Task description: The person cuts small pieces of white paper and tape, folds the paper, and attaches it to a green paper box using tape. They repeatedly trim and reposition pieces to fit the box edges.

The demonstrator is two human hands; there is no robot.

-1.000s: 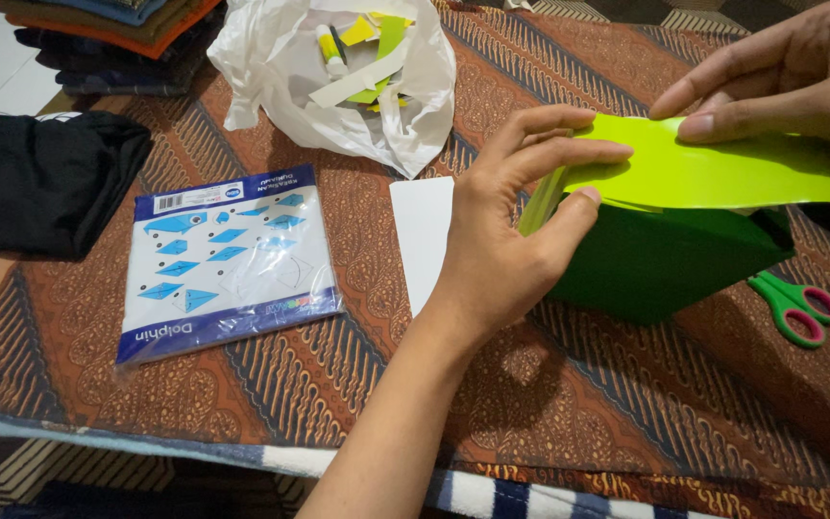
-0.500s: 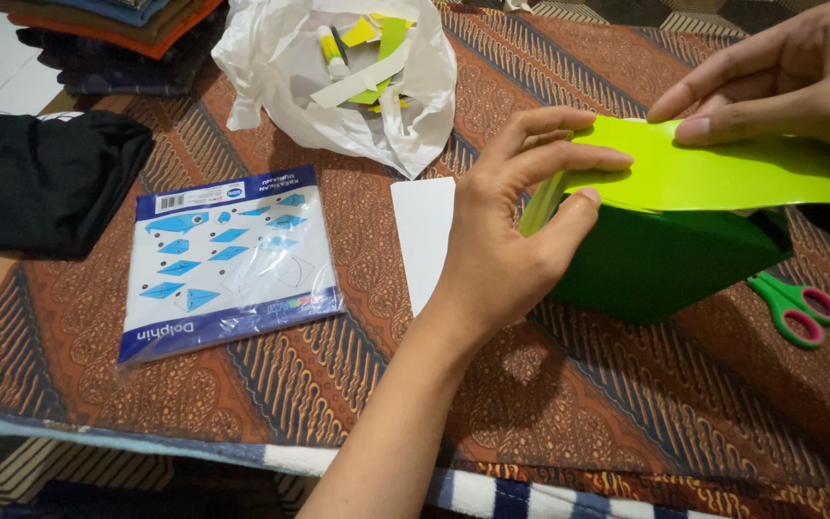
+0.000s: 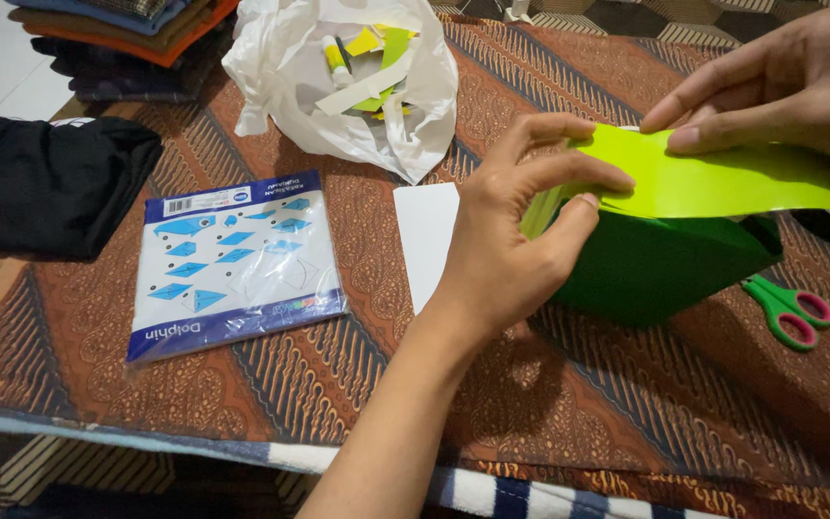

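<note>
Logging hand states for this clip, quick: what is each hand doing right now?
Left hand: closed, pinching the left end of the lime-green paper.
Right hand: fingers pressed on the same paper's top edge, holding it.

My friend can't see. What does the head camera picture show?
Two hands, left hand and right hand, pinch a lime-green paper sheet over a dark green paper piece; green-and-pink scissors lie beside it on a patterned cloth.
</note>
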